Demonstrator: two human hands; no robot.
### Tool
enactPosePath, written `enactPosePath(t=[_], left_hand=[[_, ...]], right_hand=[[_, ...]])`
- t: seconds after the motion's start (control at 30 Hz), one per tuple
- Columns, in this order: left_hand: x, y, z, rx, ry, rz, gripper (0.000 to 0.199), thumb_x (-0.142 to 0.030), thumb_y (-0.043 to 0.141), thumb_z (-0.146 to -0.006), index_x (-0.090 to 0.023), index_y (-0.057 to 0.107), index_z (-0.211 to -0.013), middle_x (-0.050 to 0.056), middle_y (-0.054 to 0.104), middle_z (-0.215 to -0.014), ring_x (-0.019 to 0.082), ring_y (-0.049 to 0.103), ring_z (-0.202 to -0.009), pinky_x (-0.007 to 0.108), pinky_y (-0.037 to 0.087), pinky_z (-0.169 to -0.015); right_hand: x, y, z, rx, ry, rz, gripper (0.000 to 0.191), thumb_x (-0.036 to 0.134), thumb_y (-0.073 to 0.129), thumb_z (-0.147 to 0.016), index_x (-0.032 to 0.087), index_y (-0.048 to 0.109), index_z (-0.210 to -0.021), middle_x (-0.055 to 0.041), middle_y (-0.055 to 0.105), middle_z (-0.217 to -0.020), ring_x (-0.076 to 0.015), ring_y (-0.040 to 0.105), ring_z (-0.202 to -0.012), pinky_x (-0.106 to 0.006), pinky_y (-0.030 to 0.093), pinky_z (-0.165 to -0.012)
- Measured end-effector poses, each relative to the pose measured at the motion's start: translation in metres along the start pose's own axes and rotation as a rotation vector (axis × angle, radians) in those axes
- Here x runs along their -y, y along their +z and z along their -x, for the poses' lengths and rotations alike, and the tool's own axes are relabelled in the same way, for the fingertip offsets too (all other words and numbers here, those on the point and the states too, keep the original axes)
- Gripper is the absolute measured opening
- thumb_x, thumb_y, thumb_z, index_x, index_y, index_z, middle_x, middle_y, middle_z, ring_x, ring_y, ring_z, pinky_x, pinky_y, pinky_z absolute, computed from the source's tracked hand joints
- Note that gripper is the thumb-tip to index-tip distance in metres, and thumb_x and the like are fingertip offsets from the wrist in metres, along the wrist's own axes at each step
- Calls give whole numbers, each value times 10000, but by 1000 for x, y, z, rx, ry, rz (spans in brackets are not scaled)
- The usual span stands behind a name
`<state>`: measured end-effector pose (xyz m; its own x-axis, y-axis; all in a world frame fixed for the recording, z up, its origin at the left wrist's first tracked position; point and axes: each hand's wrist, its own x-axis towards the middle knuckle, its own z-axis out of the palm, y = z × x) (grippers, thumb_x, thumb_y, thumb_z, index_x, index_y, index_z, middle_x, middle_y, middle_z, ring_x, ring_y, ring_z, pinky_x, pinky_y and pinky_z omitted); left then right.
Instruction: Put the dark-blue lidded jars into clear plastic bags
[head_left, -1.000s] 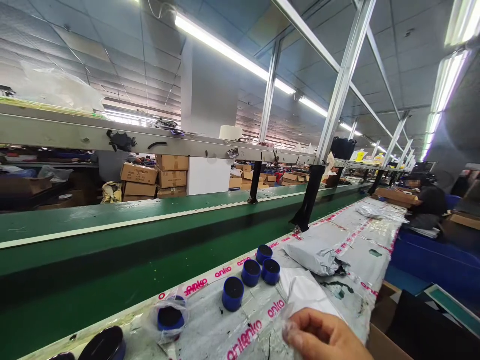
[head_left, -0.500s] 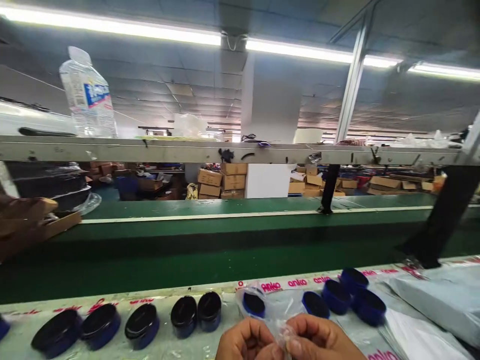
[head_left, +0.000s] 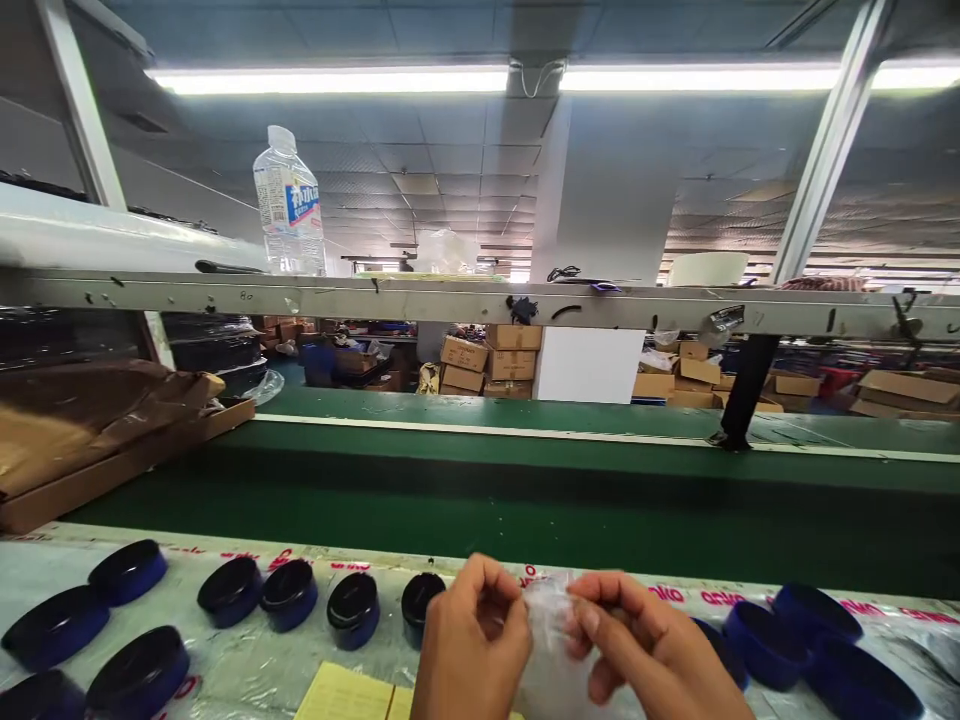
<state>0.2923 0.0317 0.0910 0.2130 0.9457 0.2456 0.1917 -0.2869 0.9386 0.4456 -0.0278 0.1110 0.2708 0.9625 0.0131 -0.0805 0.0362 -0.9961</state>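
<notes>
Clear plastic bag (head_left: pixel 553 655) is up between the person's two bare hands, over the near side of the counter (head_left: pixel 255 665). Left grip (head_left: pixel 472 640): thumb and forefinger pinched on the bag's upper left edge. Right grip (head_left: pixel 645 640): thumb and fingers pinching the upper right edge. Film hangs wrinkled between them; can't tell the contents.

Yellow paper (head_left: pixel 341 692) lies on the counter beside the left wrist, running partly behind it. Black-topped blue round piece (head_left: pixel 420 603) sits just beside the left grip, partly hidden. Seven more like it spread further left, nearest ones cut off at the edge. Right side: four blue round pieces (head_left: pixel 765 645) bunched close, one partly behind the right grip. Counter cover is pale sheeting, pink "anko" print.

Beyond: green belt (head_left: pixel 450 510), cardboard box (head_left: pixel 135 468) at its left end. Above that, metal rail (head_left: pixel 450 300) with a clear bottle (head_left: pixel 291 215) upright on it. Further back: stacked cartons (head_left: pixel 514 360), column (head_left: pixel 619 200), strip lights (head_left: pixel 337 80) overhead.
</notes>
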Motion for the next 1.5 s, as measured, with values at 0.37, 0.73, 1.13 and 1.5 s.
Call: enactPosePath(t=[0.37, 0.73, 1.13, 1.5], left_hand=[[-17, -34, -23, 62, -9, -96, 235, -218, 425, -885, -206, 647, -961, 22, 655, -814, 182, 627, -744, 268, 460, -637], [0, -49, -29, -116, -3, -299, 235, -97, 512, -793, -215, 652, -940, 7, 683, -875, 177, 628, -803, 281, 432, -722], [57, -34, -38, -243, 371, -1159, 200, -22, 551, -846, -207, 622, -821, 7, 685, -805, 218, 668, -747, 337, 486, -720], [77, -37, -30, 87, 391, -1149, 276, 28, 508, -781, -193, 663, -838, 21, 743, -860, 223, 715, -911, 495, 498, -1027]], right_hand=[[11, 31, -42, 131, 24, -308, 351, 434, 801, -726, 152, 706, -913, -53, 700, -856, -198, 626, -793, -304, 553, -718], [-30, 37, -64, 74, -488, 422, 199, 363, 613, -841, 240, 659, -991, -8, 660, -850, -201, 645, -774, -312, 499, -737], [-71, 34, -105, -45, -1085, 1353, 255, 17, 462, -885, 237, 547, -789, -17, 624, -779, -206, 569, -675, -346, 371, -676], [-100, 32, -107, 75, -1051, 1401, 280, -37, 639, -691, 230, 575, -635, 38, 647, -598, -195, 619, -644, -421, 339, -907]])
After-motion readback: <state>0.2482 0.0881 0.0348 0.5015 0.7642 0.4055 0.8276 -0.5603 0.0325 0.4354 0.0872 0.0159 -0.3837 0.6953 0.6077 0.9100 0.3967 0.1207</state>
